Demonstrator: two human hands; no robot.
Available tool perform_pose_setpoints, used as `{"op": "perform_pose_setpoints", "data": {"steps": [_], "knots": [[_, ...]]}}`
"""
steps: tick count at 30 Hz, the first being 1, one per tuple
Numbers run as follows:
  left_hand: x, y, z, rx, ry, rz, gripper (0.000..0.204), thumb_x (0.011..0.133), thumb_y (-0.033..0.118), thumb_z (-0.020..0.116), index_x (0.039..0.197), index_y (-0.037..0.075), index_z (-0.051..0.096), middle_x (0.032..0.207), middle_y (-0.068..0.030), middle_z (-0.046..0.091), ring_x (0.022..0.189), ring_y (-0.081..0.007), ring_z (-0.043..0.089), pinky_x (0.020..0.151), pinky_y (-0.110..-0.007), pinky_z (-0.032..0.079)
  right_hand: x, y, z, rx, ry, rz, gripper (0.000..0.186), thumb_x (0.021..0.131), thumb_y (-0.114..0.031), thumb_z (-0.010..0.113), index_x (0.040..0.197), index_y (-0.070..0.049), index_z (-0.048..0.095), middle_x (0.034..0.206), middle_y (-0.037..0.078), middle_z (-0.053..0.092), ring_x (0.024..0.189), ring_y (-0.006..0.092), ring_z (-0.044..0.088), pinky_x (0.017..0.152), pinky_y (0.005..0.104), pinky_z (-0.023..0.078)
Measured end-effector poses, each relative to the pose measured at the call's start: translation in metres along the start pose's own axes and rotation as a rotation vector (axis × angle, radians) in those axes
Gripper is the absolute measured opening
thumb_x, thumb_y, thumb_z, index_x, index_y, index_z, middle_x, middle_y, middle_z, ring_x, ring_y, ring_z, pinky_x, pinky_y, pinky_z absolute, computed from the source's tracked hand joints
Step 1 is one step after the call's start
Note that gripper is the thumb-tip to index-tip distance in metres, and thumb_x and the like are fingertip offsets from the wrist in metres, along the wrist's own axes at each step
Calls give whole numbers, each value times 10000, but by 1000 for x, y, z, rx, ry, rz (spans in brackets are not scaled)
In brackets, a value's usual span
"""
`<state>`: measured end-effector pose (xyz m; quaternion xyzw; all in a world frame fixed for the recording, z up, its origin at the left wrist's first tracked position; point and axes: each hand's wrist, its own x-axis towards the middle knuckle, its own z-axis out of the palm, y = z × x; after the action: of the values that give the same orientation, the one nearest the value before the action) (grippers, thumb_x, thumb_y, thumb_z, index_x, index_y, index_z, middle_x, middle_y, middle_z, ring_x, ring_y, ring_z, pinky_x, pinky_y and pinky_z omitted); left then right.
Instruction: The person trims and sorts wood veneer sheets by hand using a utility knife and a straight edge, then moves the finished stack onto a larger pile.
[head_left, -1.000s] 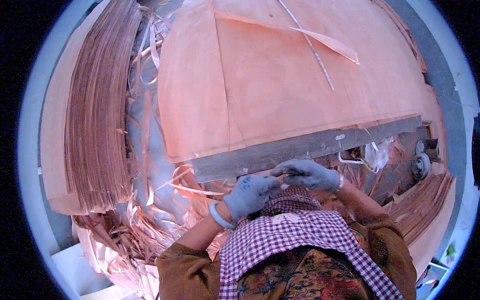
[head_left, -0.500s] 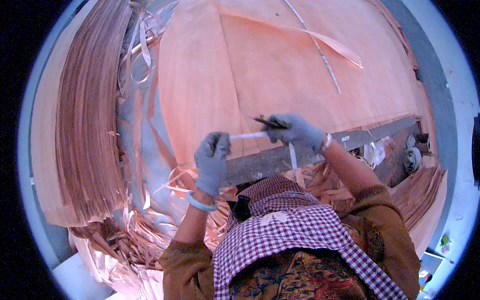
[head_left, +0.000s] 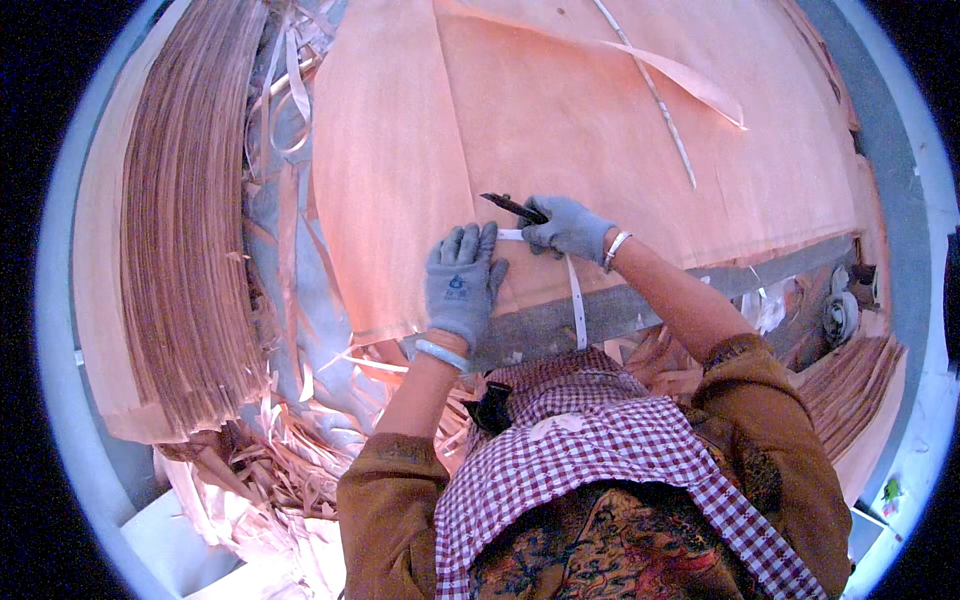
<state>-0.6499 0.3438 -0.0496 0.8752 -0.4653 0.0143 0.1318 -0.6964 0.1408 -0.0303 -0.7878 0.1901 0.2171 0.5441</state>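
My left hand (head_left: 462,282), in a grey glove, lies flat with fingers stretched on the thin wood veneer sheet (head_left: 570,120), over the left end of a white paper tape strip (head_left: 510,235). Close beside it on the right, my gloved right hand (head_left: 570,228) is closed round a black cutter knife (head_left: 512,207), its pointed end toward the far left. The tape passes under the right fingers, and a tail of it hangs down over the near edge toward my apron. A seam in the veneer runs away from me just beyond the left hand.
A tall stack of brown veneer (head_left: 195,220) stands at the left, with veneer scraps (head_left: 290,460) below it. A dark grey bar (head_left: 640,305) borders the near edge. A tape roll (head_left: 840,318) sits at the right. Another white tape strip (head_left: 665,110) and a curled veneer strip (head_left: 690,85) lie farther off.
My left hand has gone from a closed grip on the tape to lying flat on the sheet. Both hands have moved slightly away from me, bringing the tape down to the veneer.
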Motion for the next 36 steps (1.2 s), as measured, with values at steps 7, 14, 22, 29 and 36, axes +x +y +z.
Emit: {"op": "perform_pose_setpoints", "data": {"steps": [7,14,22,29,36], "knots": [[0,-5,6,35,54,28,490,799,268,552,1251,88,487,1193,-122,513,1086,-294,470,912,-421,371,-41,-13,7,12,-83,3,184,837,-198,591,859,-20,555,668,68,601,583,125,568,510,285,471],[-37,-29,-15,-770,200,-355,457,826,-27,438,1281,11,438,1294,-141,454,1179,-247,446,982,-343,362,-50,-8,27,51,-245,-149,223,861,-242,570,930,-30,562,753,42,603,667,98,531,582,261,432],[-92,30,4,-93,112,-32,487,808,170,524,1263,14,447,1261,-165,478,1175,-325,445,989,-437,342,-31,-5,50,-394,-107,-160,229,820,-221,581,915,-20,526,777,172,591,731,288,582,622,371,445],[-64,48,-19,47,-153,-102,662,719,440,602,1301,177,429,1148,-127,487,1091,-277,432,839,-454,357,-52,25,29,-542,28,-141,256,794,-249,608,891,-21,541,810,213,603,787,382,594,645,426,457],[-61,48,-12,63,-136,-121,623,697,543,586,1219,208,523,1018,-93,513,993,-287,453,752,-455,362,-70,10,14,-75,-145,-172,221,825,-252,609,874,-39,584,745,69,610,662,162,582,563,336,462]]}}
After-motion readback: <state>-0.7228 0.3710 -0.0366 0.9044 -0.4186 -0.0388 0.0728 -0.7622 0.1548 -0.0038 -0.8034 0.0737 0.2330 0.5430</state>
